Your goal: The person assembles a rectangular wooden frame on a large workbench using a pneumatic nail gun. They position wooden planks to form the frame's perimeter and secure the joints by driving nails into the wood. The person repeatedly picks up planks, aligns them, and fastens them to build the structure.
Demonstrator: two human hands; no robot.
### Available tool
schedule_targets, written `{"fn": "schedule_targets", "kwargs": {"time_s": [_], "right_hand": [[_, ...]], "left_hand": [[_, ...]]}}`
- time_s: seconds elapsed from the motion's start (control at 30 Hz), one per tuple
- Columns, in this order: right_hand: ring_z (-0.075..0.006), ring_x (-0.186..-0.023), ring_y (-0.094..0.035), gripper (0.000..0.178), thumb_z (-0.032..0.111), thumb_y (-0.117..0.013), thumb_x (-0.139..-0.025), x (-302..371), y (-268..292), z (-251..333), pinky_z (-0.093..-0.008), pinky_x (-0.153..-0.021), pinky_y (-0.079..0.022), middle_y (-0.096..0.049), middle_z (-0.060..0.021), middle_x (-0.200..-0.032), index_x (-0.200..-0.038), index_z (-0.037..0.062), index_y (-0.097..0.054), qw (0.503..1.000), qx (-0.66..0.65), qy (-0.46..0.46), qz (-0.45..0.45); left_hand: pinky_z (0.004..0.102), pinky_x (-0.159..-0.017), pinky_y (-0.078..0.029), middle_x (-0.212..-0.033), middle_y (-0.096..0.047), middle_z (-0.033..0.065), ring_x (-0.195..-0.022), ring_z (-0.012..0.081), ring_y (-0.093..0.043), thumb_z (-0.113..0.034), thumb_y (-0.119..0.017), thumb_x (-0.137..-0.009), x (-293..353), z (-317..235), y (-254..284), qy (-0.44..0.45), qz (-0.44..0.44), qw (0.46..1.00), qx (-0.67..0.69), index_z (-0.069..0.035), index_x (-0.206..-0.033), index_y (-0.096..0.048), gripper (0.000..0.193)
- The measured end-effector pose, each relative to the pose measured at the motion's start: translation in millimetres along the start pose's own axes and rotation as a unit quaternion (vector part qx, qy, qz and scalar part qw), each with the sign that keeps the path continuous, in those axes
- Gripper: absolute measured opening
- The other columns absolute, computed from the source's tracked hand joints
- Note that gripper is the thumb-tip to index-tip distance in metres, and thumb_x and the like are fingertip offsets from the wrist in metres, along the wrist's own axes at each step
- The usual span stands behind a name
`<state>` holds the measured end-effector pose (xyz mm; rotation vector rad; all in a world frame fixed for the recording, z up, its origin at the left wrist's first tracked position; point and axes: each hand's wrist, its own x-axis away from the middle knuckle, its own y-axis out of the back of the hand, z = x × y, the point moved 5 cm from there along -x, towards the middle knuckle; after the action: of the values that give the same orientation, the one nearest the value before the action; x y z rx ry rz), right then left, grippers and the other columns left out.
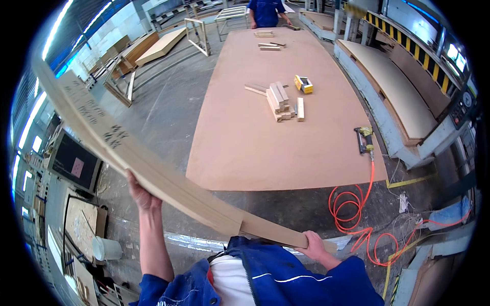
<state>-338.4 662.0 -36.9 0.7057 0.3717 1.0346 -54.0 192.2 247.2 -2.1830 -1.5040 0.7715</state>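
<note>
I hold a large thin wooden panel point(122, 148) on edge; it runs from the upper left down to the lower middle, with dark handwriting near its upper end. My left hand point(140, 194) grips its lower edge from below, arm raised. My right hand point(314, 245) is closed on the panel's near corner close to my chest. Beyond the panel lies a big brown board point(245, 148) flat on the floor.
On the brown board lie a stack of short wood blocks point(279, 101), a yellow box point(303, 84) and a nail gun point(365, 140) with a coiled orange hose point(352, 209). A press machine point(408, 107) stands right. A person in blue point(266, 13) works at the far end. A white bucket point(106, 249) stands left.
</note>
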Motion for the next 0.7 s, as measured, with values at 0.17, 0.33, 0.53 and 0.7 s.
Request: {"fn": "schedule_targets", "kwargs": {"time_s": [0.17,0.33,0.53,0.7], "right_hand": [[-0.0422,-0.094,-0.060,0.062,0.043,-0.091,-0.066,67,21,-14,-0.0508,-0.082,-0.048,-0.062,-0.0180,-0.095,-0.101,0.0053,-0.057,0.992,0.063,-0.090,-0.066],[-0.0444,-0.090,-0.061,0.065,0.045,-0.093,-0.062,137,12,15,-0.0503,-0.077,-0.050,-0.063,-0.0185,-0.092,-0.096,0.0059,-0.054,0.966,0.063,-0.231,-0.097],[-0.0444,-0.087,-0.066,0.066,0.048,-0.094,-0.062,168,-28,104,-0.0507,-0.073,-0.052,-0.065,-0.0191,-0.089,-0.095,0.0056,-0.056,0.912,0.127,-0.360,-0.153],[-0.0465,-0.079,-0.066,0.069,0.053,-0.093,-0.060,166,-68,189,-0.0510,-0.067,-0.053,-0.066,-0.0208,-0.083,-0.091,0.0044,-0.057,0.866,0.183,-0.420,-0.200]], "left_hand": [[0.0495,-0.103,-0.056,-0.139,-0.059,0.0180,-0.124,0.0329,-0.063,-0.052,-0.058,-0.100,-42,122,-16,0.116,0.065,0.984,0.121,-0.005,-0.149,-0.044,0.069],[0.0487,-0.102,-0.056,-0.133,-0.064,0.0136,-0.120,0.0311,-0.065,-0.048,-0.062,-0.100,-54,234,-7,0.257,0.078,0.930,0.253,-0.006,-0.143,-0.051,0.061],[0.0493,-0.099,-0.058,-0.129,-0.066,0.0117,-0.117,0.0307,-0.066,-0.046,-0.063,-0.100,-64,340,21,0.372,0.117,0.856,0.340,-0.009,-0.140,-0.055,0.056],[0.0501,-0.100,-0.056,-0.130,-0.066,0.0121,-0.117,0.0324,-0.065,-0.055,-0.056,-0.100,-73,397,49,0.460,0.133,0.797,0.368,-0.011,-0.139,-0.058,0.058]]}}
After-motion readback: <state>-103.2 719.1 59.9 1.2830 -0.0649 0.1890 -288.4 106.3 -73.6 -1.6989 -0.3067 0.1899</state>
